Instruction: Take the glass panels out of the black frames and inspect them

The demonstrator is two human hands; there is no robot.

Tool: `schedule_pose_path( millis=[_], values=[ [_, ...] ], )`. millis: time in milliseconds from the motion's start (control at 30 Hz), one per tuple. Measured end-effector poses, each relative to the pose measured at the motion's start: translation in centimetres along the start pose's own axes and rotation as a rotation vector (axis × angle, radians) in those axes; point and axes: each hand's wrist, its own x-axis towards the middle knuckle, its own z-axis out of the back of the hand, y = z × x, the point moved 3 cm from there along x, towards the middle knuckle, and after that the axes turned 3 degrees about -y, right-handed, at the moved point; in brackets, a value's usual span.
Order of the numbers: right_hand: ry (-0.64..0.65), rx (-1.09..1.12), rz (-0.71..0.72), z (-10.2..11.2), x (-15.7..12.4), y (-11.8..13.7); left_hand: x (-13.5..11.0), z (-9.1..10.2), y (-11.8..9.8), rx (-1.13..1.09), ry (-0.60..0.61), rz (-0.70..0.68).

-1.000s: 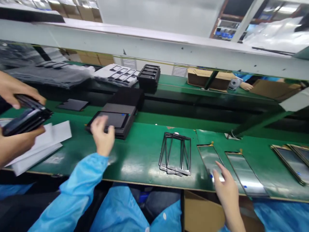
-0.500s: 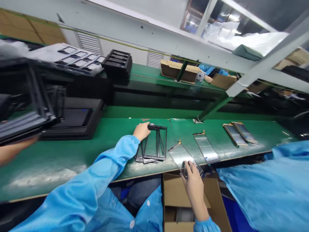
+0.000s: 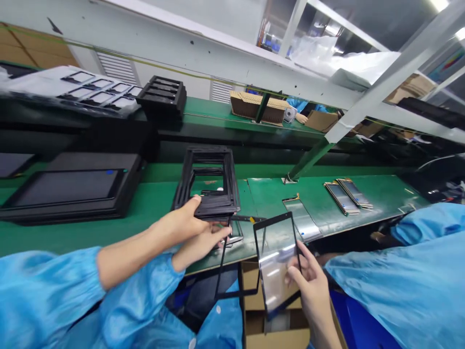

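My left hand point(image 3: 198, 249) pinches the upper left edge of a thin black rectangular frame point(image 3: 238, 293), which hangs over the bench's front edge. My right hand point(image 3: 310, 278) grips a clear glass panel with a black border point(image 3: 278, 257) by its right side, tilted up beside the frame. Another person's hand point(image 3: 183, 218) reaches in from the left, holding a thick stack of black frames point(image 3: 214, 209) just above my left hand. Part of a frame point(image 3: 238, 231) shows on the bench beneath; the stack and hands hide the rest. A second glass panel point(image 3: 303, 220) lies flat to the right.
Two small piles of panels point(image 3: 343, 198) lie farther right on the green bench point(image 3: 160, 194). A black tray with a screen point(image 3: 72, 189) sits at left. An open cardboard box point(image 3: 279, 337) stands below the front edge. Another person's blue sleeve point(image 3: 399, 257) is at right.
The other person's stack of frames has swung from far left to the middle. My left hand has lifted a frame towards me, and my right hand has raised the glass panel off the bench.
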Motion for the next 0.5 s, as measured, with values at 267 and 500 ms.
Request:
schedule_pose_path(
  millis=[267,500],
  values=[
    [0.106,0.049,-0.195,-1.0,-3.3,-3.5,-5.5,-2.5,1.5,-0.246,0.156,0.231],
    [0.052,0.114,-0.184,1.0,-6.3,-3.2,-8.4,-3.4,-0.6,-0.328,0.100,0.147]
  ],
)
